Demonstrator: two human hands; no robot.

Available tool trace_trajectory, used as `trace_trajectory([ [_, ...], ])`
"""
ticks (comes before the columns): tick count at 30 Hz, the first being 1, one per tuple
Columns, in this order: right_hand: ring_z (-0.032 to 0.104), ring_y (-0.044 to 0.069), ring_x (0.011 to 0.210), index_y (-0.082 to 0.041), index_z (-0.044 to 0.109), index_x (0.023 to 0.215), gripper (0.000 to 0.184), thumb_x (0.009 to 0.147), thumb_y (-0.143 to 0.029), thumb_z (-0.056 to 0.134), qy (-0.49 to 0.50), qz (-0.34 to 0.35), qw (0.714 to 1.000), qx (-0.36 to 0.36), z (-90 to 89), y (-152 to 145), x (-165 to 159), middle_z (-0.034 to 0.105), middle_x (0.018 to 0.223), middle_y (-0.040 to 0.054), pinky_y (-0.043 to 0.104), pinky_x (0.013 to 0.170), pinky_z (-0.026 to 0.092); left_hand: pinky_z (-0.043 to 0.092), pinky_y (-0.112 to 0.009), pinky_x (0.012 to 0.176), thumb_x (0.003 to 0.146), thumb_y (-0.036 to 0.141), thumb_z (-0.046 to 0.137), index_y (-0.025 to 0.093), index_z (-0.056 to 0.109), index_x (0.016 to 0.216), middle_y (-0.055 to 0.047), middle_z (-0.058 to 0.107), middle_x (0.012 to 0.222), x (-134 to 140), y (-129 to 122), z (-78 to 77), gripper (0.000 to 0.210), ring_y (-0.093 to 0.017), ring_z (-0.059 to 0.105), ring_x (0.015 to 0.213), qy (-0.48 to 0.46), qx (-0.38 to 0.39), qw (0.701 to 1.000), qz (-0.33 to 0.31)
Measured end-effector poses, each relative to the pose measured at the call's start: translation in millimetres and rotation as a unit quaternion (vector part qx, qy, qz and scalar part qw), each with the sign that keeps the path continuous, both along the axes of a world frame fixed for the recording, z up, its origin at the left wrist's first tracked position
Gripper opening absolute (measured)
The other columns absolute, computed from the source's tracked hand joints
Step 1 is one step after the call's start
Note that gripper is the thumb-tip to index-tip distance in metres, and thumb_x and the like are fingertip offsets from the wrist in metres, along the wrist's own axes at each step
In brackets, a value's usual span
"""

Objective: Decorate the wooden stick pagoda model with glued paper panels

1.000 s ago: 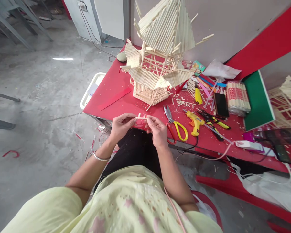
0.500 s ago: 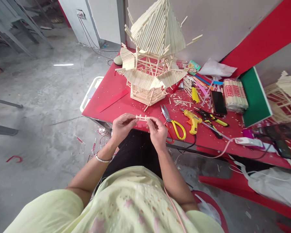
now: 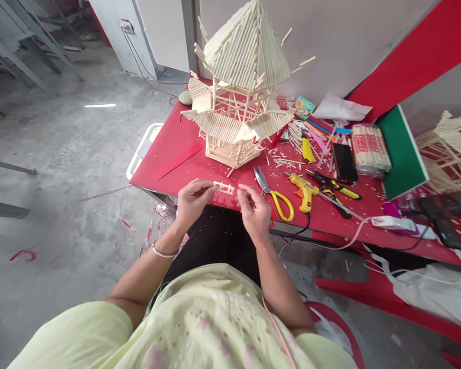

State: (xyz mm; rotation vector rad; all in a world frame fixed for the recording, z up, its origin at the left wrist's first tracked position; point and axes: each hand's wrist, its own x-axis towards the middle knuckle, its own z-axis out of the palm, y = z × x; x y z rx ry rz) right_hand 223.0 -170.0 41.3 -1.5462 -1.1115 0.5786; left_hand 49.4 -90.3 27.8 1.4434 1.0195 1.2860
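Observation:
My left hand (image 3: 194, 202) is closed, its thumb and fingertips pinching the left end of a small frame of wooden sticks (image 3: 225, 188). The frame is a narrow rectangle with short crosspieces, held above the table's front edge. Just right of its free end is my right hand (image 3: 255, 210), fingers curled and tips close together, apart from the frame. Whether anything thin is between those tips cannot be made out. Beyond both hands stands a tiered pagoda model of wooden sticks (image 3: 238, 102). Scissors with yellow handles (image 3: 278, 200) lie right of my right hand.
On the red table (image 3: 169, 148) lie a yellow glue gun (image 3: 302, 192), pliers (image 3: 336, 188), a yellow cutter (image 3: 307, 149), a phone (image 3: 344, 162) and a bundle of sticks (image 3: 371, 148). Loose sticks and scraps are scattered between them. A green board (image 3: 403, 154) stands at right.
My right hand has let go of the stick frame's right end and moved slightly right and down. The frame, still in my left hand, has turned so its open rectangle shows.

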Motion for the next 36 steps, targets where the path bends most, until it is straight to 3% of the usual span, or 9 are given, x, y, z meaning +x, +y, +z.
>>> trace_trajectory([
  [3, 0.070, 0.023, 0.093, -0.025, 0.076, 0.122, 0.036, 0.102, -0.049, 0.058, -0.159, -0.064, 0.985, -0.016, 0.0, -13.6, 23.7, 0.077, 0.105, 0.0093, 0.037, 0.088, 0.055, 0.051, -0.023, 0.060, 0.084, 0.043, 0.083, 0.021, 0.081, 0.085, -0.002, 0.071, 0.082, -2.3, 1.4, -1.3, 0.021, -0.011, 0.065, 0.063, -0.001, 0.000, 1.000, 0.001],
  [7, 0.064, 0.033, 0.112, -0.017, 0.065, 0.140, 0.048, 0.096, -0.038, 0.061, -0.398, -0.122, 0.895, -0.160, -3.0, -30.4, 58.7, 0.071, 0.121, 0.0183, 0.046, 0.098, 0.050, 0.053, -0.022, 0.059, 0.084, 0.042, 0.083, 0.020, 0.082, 0.085, -0.002, 0.071, 0.083, -3.7, 1.8, -0.7, 0.022, -0.010, 0.065, 0.063, -0.003, -0.009, 1.000, 0.001],
  [12, 0.065, 0.033, 0.107, -0.019, 0.062, 0.142, 0.054, 0.092, -0.036, 0.064, -0.463, -0.098, 0.842, -0.259, -2.7, -32.1, 73.3, 0.070, 0.120, 0.0176, 0.041, 0.089, 0.050, 0.055, -0.022, 0.059, 0.082, 0.044, 0.085, 0.020, 0.081, 0.085, -0.002, 0.071, 0.082, -1.6, -0.7, 1.9, 0.024, -0.011, 0.066, 0.062, -0.024, -0.027, 0.999, 0.000],
  [18, 0.064, 0.031, 0.110, -0.021, 0.065, 0.140, 0.049, 0.095, -0.041, 0.061, -0.446, -0.098, 0.859, -0.231, -1.9, -26.6, 74.2, 0.071, 0.119, 0.0159, 0.040, 0.090, 0.050, 0.053, -0.022, 0.059, 0.085, 0.041, 0.083, 0.021, 0.081, 0.086, -0.003, 0.071, 0.085, -6.8, -2.6, -0.1, 0.020, -0.011, 0.068, 0.064, 0.001, 0.015, 1.000, 0.016],
  [22, 0.063, 0.034, 0.114, -0.018, 0.068, 0.138, 0.048, 0.096, -0.038, 0.056, -0.413, -0.231, 0.857, -0.202, -4.3, -34.1, 103.8, 0.069, 0.125, 0.0192, 0.044, 0.092, 0.050, 0.052, -0.024, 0.064, 0.087, 0.038, 0.080, 0.022, 0.081, 0.088, -0.004, 0.072, 0.088, -5.8, -3.8, -2.5, 0.015, -0.012, 0.066, 0.070, 0.044, 0.061, 0.997, 0.033],
  [26, 0.065, 0.037, 0.112, -0.013, 0.068, 0.136, 0.054, 0.088, -0.036, 0.060, -0.364, -0.306, 0.831, -0.288, -8.4, -35.2, 148.9, 0.069, 0.122, 0.0224, 0.046, 0.088, 0.052, 0.052, -0.027, 0.070, 0.088, 0.037, 0.079, 0.025, 0.083, 0.090, -0.005, 0.072, 0.092, 5.1, -6.5, -0.5, 0.013, -0.014, 0.063, 0.075, 0.077, 0.117, 0.990, 0.030],
  [29, 0.068, 0.036, 0.106, -0.016, 0.076, 0.119, 0.045, 0.080, -0.037, 0.066, -0.279, -0.296, 0.855, -0.321, -13.0, -24.5, 176.9, 0.074, 0.109, 0.0180, 0.046, 0.089, 0.052, 0.051, -0.028, 0.069, 0.088, 0.037, 0.079, 0.028, 0.084, 0.091, -0.006, 0.071, 0.095, 11.3, -8.6, 2.2, 0.010, -0.014, 0.062, 0.074, 0.099, 0.167, 0.981, 0.020],
  [32, 0.071, 0.034, 0.093, -0.015, 0.078, 0.094, 0.031, 0.070, -0.033, 0.071, -0.159, -0.308, 0.903, -0.253, -16.2, -14.3, 191.9, 0.074, 0.086, 0.0134, 0.045, 0.087, 0.054, 0.051, -0.028, 0.068, 0.088, 0.036, 0.080, 0.029, 0.085, 0.095, -0.006, 0.070, 0.092, 9.3, -8.2, 4.2, 0.011, -0.014, 0.060, 0.070, 0.122, 0.219, 0.968, 0.032],
  [36, 0.070, 0.023, 0.075, -0.015, 0.070, 0.107, 0.040, 0.076, -0.039, 0.062, -0.073, -0.338, 0.928, -0.140, -18.5, -19.0, 184.7, 0.072, 0.085, 0.0059, 0.037, 0.071, 0.059, 0.052, -0.026, 0.067, 0.092, 0.030, 0.076, 0.028, 0.083, 0.102, -0.006, 0.070, 0.089, -4.1, -1.5, 5.1, 0.012, -0.014, 0.062, 0.071, 0.172, 0.323, 0.929, 0.059],
])
